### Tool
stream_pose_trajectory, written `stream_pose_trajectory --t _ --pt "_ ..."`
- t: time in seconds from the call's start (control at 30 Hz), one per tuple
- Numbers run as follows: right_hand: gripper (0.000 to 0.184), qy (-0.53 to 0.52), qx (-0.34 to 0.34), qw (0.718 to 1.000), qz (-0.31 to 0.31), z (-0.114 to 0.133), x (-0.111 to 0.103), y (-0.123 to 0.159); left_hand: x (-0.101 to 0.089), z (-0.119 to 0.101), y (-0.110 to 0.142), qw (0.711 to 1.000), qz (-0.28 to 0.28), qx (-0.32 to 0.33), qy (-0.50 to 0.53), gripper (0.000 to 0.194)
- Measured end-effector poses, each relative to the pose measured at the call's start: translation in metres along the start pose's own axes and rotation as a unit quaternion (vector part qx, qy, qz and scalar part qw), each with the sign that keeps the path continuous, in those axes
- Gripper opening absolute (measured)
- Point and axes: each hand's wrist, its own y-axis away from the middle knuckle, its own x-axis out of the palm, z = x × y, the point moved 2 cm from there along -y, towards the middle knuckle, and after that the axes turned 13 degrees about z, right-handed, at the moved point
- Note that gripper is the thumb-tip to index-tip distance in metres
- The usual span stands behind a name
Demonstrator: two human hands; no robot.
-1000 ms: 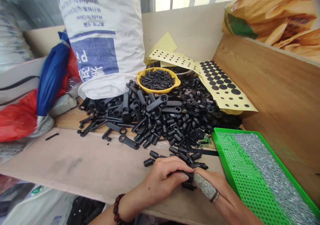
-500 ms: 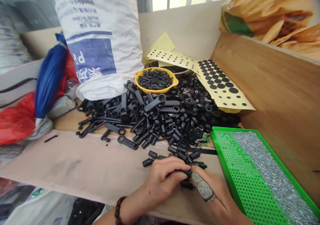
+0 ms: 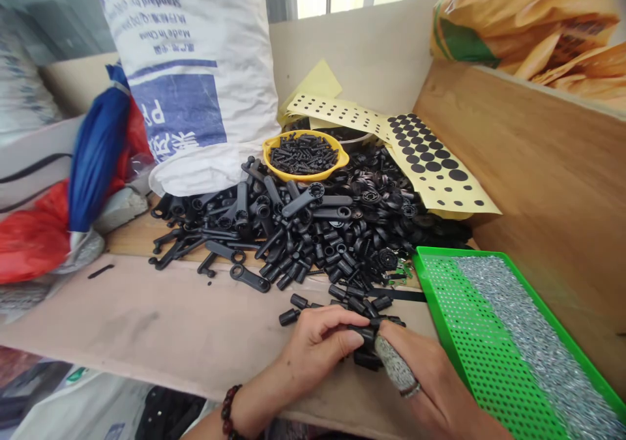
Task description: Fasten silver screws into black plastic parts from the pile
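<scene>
We are working black cylinder (image 3: 364,337) at five o'clock, over desk (image 3: 171,322); left hand (image 3: 315,343) pinching its round sides, right hand (image 3: 421,365) meeting three-o'clock end, grip hidden. Probably handling light, stiff, slightly slick; sides offering best hold.

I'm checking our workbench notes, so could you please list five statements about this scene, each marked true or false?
1. The left hand grips a black part. True.
2. The yellow bowl holds silver pieces. False: it holds small black pieces.
3. The bead bracelet is on the left wrist. True.
4. The green tray stands to the left of both hands. False: it stands to their right.
5. The speckled grey cover is on the left hand. False: it is on the right hand.
</scene>
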Motion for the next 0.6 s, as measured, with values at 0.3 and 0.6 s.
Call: stream_pose_trajectory --t 0.3,0.6 --pt "0.036 -0.249 0.211 0.945 0.037 -0.029 0.022 0.013 0.002 -0.015 0.0 0.984 -0.02 0.14 -0.106 0.027" --pt "0.018 -0.012 0.001 1.0 -0.027 0.006 -0.003 0.001 0.003 -0.01 -0.001 0.989 -0.021 0.104 -0.101 0.032"
